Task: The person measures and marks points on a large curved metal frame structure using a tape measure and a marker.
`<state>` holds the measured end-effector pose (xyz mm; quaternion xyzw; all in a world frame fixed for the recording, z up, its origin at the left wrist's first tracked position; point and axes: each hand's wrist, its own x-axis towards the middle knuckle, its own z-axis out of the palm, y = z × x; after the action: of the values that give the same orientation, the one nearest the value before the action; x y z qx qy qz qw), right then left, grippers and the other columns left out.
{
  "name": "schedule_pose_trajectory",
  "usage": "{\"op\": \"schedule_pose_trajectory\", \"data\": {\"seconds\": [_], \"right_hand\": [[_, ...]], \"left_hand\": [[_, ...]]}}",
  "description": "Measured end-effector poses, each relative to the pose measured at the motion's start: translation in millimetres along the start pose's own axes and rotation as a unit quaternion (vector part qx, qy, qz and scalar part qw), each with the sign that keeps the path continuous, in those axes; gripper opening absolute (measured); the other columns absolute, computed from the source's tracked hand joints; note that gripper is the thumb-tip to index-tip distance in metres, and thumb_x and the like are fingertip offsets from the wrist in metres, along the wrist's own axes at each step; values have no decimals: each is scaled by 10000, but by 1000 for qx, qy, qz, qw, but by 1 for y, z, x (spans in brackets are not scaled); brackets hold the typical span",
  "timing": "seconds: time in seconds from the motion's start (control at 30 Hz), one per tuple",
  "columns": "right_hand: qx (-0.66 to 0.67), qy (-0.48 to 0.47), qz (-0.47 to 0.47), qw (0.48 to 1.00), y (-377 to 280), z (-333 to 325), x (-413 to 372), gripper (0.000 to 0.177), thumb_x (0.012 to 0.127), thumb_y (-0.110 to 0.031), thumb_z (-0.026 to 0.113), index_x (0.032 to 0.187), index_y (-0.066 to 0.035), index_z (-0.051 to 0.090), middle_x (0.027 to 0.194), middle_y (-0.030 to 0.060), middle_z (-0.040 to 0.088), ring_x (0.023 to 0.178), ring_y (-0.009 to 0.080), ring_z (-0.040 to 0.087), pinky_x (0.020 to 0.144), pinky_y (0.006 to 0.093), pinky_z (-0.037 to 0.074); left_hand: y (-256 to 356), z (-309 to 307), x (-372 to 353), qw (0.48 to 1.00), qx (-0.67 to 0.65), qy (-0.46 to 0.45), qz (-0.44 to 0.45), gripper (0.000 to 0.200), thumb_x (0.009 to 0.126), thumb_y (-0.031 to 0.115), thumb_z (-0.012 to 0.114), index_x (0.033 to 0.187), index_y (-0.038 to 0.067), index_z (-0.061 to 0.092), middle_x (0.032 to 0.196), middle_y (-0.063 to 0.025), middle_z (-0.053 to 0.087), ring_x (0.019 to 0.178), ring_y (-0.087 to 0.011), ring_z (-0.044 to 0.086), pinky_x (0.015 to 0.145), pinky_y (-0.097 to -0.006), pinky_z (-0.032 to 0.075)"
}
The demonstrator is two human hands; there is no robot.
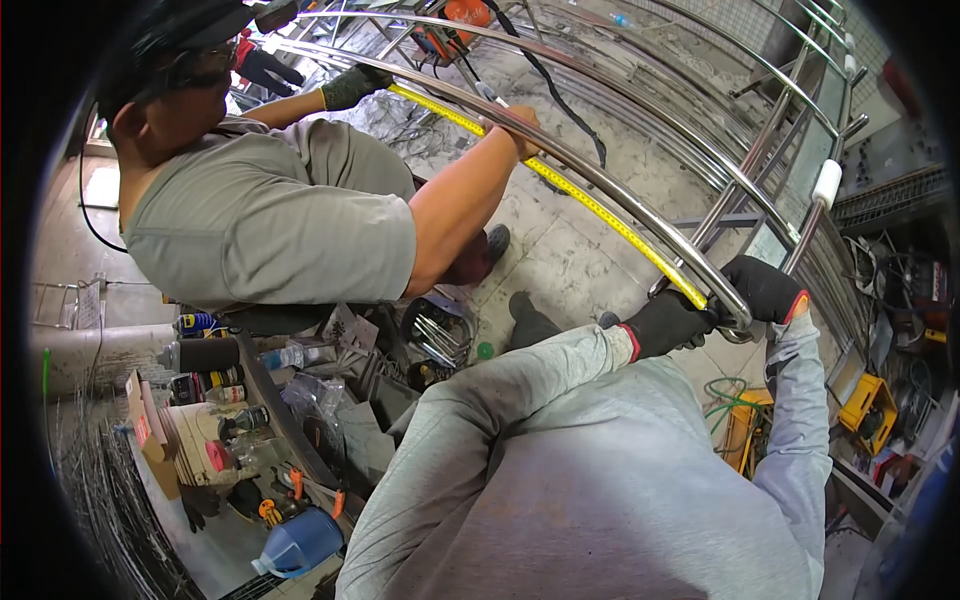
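Note:
Both my hands wear black gloves with red cuffs. My left hand (668,328) is closed on the end of a yellow tape measure (598,212), just beneath the end of a shiny curved metal tube (690,252). The tape is stretched along the tube's near side. My right hand (765,289) wraps around the metalwork at the tube's end; its fingertips are partly hidden. Farther along, a co-worker's bare hand (517,130) touches the tube and tape, and their gloved hand (357,87) is at the tape's far end.
A co-worker in a grey shirt (280,215) sits at the left. More metal tubes (690,130) form a frame ahead. A bench (215,555) at lower left carries bottles, tools and a blue jug (300,543). Yellow crates (868,410) stand at right, beside a green hose (728,392).

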<state>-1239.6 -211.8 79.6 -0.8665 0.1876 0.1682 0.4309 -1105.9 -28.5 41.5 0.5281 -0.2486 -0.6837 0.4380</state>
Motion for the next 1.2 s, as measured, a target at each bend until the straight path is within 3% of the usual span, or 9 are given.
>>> {"op": "schedule_pose_trajectory", "data": {"seconds": [0.43, 0.63, 0.8, 1.0, 1.2], "right_hand": [[6, 2, -39, 999, 6, 0, 2, 258, 766, -104, 762, 1004, -6, 774, 836, 180, 759, 712, 228, 712, 701, 352, 551], [32, -9, -12, 999, 1, 0, 0, 284, 757, -94, 751, 1026, -5, 772, 869, 178, 768, 757, 230, 735, 716, 353, 560], [-7, 27, -33, 999, 4, 2, -2, 298, 756, -114, 743, 1031, -5, 772, 881, 195, 762, 787, 255, 737, 735, 364, 562], [41, -10, -21, 999, 2, 0, -1, 302, 753, -114, 747, 1033, -5, 771, 891, 202, 756, 797, 289, 731, 745, 371, 563], [0, 17, -30, 999, 24, 7, 2, 306, 763, -109, 761, 1050, -2, 766, 919, 206, 754, 834, 301, 736, 759, 370, 565]], "left_hand": [[0, -1, -3, 1000, 12, 1, 20, 220, 946, 236, 703, 948, 19, 660, 736, -63, 653, 624, -113, 625, 539, -273, 507], [2, -1, -6, 999, 23, 0, 29, 252, 954, 272, 698, 930, 23, 665, 740, -64, 664, 630, -115, 638, 551, -274, 521], [2, -1, -6, 999, 29, -1, 28, 258, 953, 279, 704, 940, 24, 668, 746, -62, 668, 637, -115, 642, 560, -273, 526], [1, 0, -6, 999, 15, 0, 31, 258, 947, 277, 716, 954, 24, 667, 755, -55, 661, 645, -111, 642, 561, -270, 523], [2, 0, -6, 999, 11, -1, 33, 243, 944, 259, 720, 948, 24, 660, 754, -56, 657, 636, -108, 637, 545, -267, 516]]}}
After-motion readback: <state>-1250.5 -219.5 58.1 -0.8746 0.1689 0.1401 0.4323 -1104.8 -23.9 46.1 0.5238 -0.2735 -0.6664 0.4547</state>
